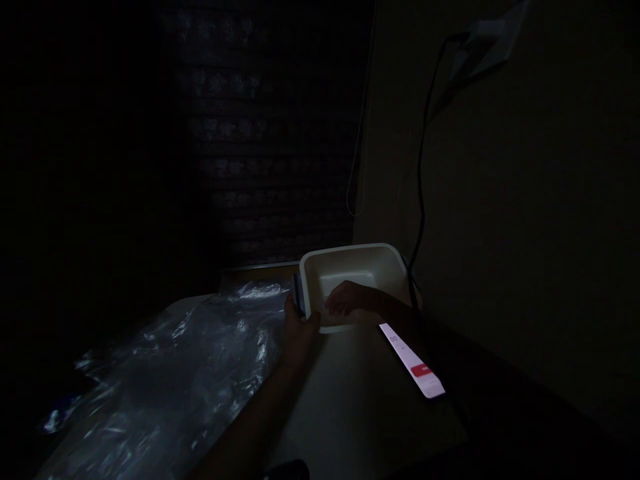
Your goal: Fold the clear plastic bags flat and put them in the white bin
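Observation:
In the dim head view, a pale rectangular basin (345,253) stands on a light table (330,400). My left hand (300,330) grips the basin's near left corner, its thumb over the rim and its fingers at the outer side, beside a dark bluish object (297,293). My right hand (345,298) reaches over the near rim into the basin, with its fingers bent down and drawn together near the inner left part. Whatever it may hold is too dark and small to make out.
Crumpled clear plastic (200,373) covers the left of the table. A lit phone (413,360) lies right of the basin's front. A black cable (421,187) hangs from a wall outlet (485,47) past the basin's right side. Behind are dark blinds (240,167).

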Motion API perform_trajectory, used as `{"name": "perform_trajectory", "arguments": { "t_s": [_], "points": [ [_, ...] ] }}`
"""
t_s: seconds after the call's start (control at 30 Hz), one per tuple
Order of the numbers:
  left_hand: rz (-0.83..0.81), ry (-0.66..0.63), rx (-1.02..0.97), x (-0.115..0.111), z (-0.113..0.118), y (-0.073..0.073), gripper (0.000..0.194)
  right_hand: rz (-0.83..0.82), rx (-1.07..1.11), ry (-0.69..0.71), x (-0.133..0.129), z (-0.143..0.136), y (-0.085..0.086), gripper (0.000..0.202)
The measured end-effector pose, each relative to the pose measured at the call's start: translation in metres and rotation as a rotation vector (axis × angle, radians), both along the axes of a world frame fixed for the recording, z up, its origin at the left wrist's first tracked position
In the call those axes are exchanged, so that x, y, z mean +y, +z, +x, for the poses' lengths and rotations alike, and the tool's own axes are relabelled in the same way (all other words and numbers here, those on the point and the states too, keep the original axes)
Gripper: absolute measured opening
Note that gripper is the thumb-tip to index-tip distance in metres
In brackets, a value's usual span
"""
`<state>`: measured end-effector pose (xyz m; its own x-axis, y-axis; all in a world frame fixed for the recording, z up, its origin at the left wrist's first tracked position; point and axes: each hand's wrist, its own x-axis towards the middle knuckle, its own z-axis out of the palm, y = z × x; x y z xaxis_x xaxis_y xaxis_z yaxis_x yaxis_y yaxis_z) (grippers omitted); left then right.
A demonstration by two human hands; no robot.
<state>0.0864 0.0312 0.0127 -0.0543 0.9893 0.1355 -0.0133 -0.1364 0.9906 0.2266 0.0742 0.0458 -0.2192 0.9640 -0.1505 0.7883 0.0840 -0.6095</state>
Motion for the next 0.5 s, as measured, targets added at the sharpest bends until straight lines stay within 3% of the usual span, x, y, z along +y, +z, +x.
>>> {"name": "perform_trajectory", "arguments": {
  "t_s": [0.1,0.3,0.5],
  "points": [
    [-0.014,-0.005,-0.010,-0.002,0.000,0.004,0.062,-0.204,0.089,0.113,-0.001,-0.015,-0.003,0.016],
    [-0.001,-0.019,-0.024,-0.001,-0.002,-0.002,0.062,-0.183,0.018,0.170,0.011,-0.019,-0.019,0.016],
    [0.030,-0.041,-0.030,0.007,-0.002,-0.005,0.056,-0.103,0.276,0.013,0.010,0.000,-0.007,0.014]
  ]
}}
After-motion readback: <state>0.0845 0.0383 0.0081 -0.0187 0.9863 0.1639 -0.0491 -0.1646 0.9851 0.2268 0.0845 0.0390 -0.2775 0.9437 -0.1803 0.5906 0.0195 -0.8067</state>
